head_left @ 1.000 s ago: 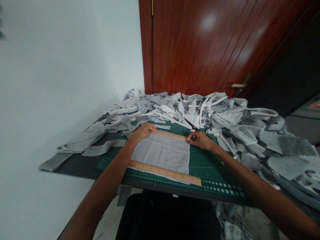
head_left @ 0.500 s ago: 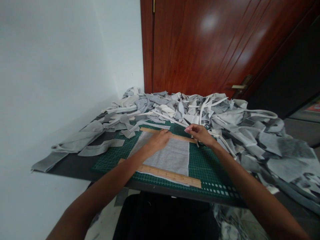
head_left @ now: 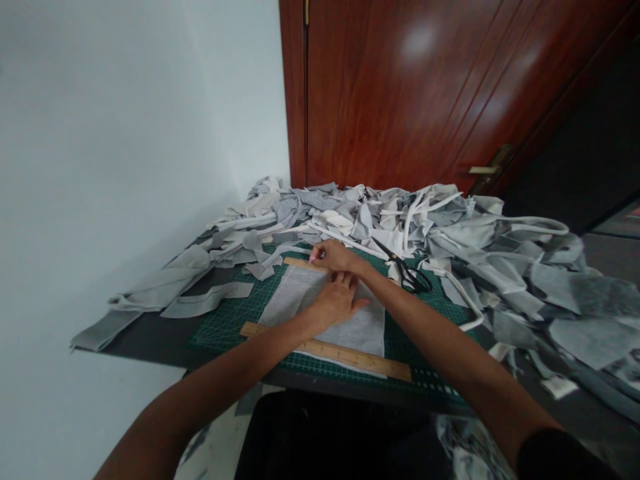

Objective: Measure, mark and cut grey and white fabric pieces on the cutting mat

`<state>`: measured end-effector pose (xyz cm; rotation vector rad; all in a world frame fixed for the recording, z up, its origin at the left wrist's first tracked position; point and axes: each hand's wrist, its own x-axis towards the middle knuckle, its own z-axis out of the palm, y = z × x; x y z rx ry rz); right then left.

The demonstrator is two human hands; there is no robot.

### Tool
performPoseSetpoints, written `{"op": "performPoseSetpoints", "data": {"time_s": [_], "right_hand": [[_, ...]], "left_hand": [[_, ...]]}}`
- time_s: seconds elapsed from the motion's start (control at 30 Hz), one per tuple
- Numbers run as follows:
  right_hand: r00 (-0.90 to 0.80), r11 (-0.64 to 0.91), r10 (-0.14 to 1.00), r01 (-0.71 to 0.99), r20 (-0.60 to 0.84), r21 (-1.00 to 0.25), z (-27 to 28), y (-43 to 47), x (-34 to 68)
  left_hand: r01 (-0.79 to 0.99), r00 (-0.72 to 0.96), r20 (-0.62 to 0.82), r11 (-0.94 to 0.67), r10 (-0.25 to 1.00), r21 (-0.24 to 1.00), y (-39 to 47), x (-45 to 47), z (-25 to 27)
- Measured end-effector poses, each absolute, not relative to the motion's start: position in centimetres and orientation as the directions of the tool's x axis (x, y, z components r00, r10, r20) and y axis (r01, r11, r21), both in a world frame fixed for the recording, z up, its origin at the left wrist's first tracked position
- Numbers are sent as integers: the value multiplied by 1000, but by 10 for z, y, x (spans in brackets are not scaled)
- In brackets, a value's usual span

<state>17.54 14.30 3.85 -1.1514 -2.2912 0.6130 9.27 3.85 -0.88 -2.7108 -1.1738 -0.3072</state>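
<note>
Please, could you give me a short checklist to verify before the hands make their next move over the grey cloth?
1. Grey cloth lying flat on the green mat: ok where visible.
2. Near wooden ruler lying across the cloth's near side: ok.
3. Far wooden ruler aligned with the far edge: cannot tell, partly hidden.
4. Left-hand grip resting on the cloth: ok.
5. Right-hand grip holding anything: cannot tell, too small.
6. Black scissors lying apart from both grips: ok.

Cloth (head_left: 363, 327) on mat (head_left: 225, 325), rulers (head_left: 360, 358) on cloth, scissors (head_left: 411, 276) right, scraps (head_left: 363, 220) behind
</note>
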Motion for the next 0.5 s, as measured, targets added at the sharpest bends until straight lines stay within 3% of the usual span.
{"op": "performPoseSetpoints", "data": {"time_s": [0.33, 0.5], "right_hand": [[-518, 546, 830, 673, 208, -499, 23, 149, 119], [-522, 550, 829, 698, 201, -457, 26, 147, 109]], "left_hand": [[661, 738, 221, -748, 637, -53, 45, 96, -16], [719, 679, 282, -692, 678, -68, 45, 100, -21]]}}
